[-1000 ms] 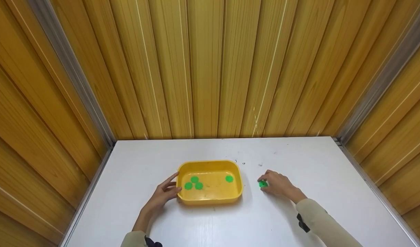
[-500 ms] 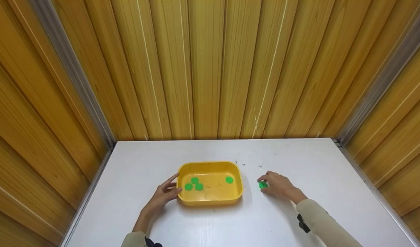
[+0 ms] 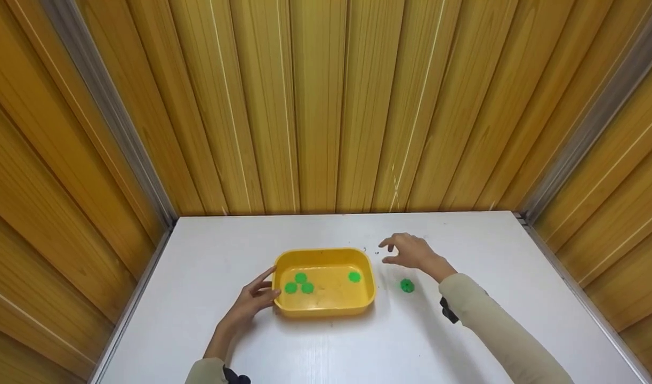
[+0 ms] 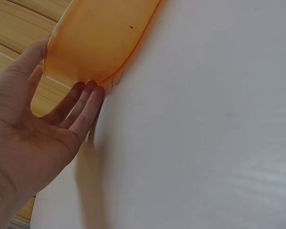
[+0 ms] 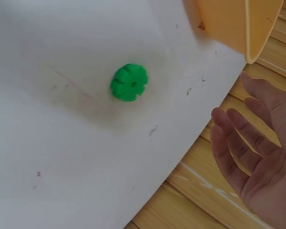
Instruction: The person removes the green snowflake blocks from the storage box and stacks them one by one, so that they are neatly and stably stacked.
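Note:
A yellow plastic tray (image 3: 326, 309) stands on the white table. My left hand (image 3: 251, 300) holds its left end, the thumb over the rim and the other fingers against the outer wall. Inside lie a cluster of three green notched discs (image 3: 301, 278) at the left and a single green disc (image 3: 354, 277) at the right. On the table, right of the tray, sits a thick green notched disc piece (image 5: 129, 82) with a small centre hole, layered like a stack. My right hand (image 3: 411, 252) hovers beyond it, fingers spread and loosely bent, holding nothing.
The white table (image 3: 315, 357) has small dark marks (image 3: 377, 253) near the tray's back right corner. Wood-patterned panels (image 3: 326, 106) rise behind and at both sides, with grey metal posts (image 3: 144, 176) at the corners.
My right hand has let go of the green disc piece and moved up and left, away from it. The piece stays on the table. My left hand keeps its hold on the tray.

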Demonstrator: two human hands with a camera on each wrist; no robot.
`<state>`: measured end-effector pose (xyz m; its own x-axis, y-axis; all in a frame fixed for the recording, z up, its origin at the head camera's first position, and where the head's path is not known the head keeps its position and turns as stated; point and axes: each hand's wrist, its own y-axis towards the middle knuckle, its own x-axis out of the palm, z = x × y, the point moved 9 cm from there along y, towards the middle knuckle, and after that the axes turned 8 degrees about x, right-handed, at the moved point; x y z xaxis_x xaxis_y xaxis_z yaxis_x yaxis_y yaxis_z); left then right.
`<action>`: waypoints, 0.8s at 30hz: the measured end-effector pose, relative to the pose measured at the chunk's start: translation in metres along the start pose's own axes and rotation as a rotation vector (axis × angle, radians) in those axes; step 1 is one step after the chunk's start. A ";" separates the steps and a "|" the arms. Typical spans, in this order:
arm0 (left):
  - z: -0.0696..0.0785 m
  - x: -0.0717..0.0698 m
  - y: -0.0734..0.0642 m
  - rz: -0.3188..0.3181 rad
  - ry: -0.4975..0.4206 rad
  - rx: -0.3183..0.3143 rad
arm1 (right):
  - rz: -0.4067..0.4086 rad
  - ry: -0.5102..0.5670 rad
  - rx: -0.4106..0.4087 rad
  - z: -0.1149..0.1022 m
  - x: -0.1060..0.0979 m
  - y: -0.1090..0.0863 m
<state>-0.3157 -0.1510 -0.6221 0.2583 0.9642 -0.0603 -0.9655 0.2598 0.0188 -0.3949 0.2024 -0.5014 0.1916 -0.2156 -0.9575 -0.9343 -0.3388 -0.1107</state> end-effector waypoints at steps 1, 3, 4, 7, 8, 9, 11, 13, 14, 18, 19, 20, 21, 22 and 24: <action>0.000 0.000 -0.001 0.003 0.000 -0.003 | 0.002 0.001 -0.008 -0.007 -0.002 0.004; 0.000 0.000 -0.002 0.008 0.004 -0.003 | -0.003 -0.004 -0.022 -0.021 -0.002 0.011; -0.001 0.000 -0.002 0.010 0.006 -0.007 | -0.010 -0.003 -0.028 -0.028 -0.001 0.015; 0.000 0.002 -0.004 0.009 0.007 -0.003 | -0.041 0.000 -0.043 -0.047 0.008 0.025; 0.000 0.003 -0.004 0.008 0.007 -0.001 | -0.049 -0.002 -0.054 -0.053 0.012 0.027; 0.001 0.004 -0.005 0.006 0.009 -0.002 | -0.058 -0.002 -0.065 -0.060 0.016 0.030; 0.001 0.007 -0.005 -0.001 0.007 -0.002 | -0.077 -0.003 -0.083 -0.071 0.026 0.034; 0.001 0.009 -0.006 -0.007 0.004 -0.001 | -0.098 0.002 -0.099 -0.083 0.037 0.037; 0.002 0.010 -0.006 -0.010 0.006 0.001 | -0.116 0.011 -0.097 -0.088 0.043 0.039; 0.002 0.011 -0.008 -0.019 0.012 0.011 | -0.189 0.019 -0.096 -0.108 0.068 0.043; 0.002 0.011 -0.008 -0.021 0.015 0.016 | -0.203 0.014 -0.102 -0.112 0.074 0.044; 0.003 0.011 -0.008 -0.024 0.017 0.023 | -0.213 0.015 -0.107 -0.116 0.079 0.044; 0.002 0.011 -0.008 -0.026 0.018 0.024 | -0.226 0.024 -0.108 -0.120 0.084 0.044; 0.002 0.012 -0.008 -0.027 0.018 0.026 | -0.237 0.039 -0.104 -0.123 0.089 0.044; 0.002 0.012 -0.008 -0.032 0.016 0.025 | -0.258 0.068 -0.081 -0.126 0.098 0.044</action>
<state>-0.3053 -0.1411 -0.6212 0.2878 0.9546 -0.0773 -0.9557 0.2915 0.0416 -0.3795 0.0512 -0.5670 0.4423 -0.1724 -0.8802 -0.8256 -0.4616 -0.3245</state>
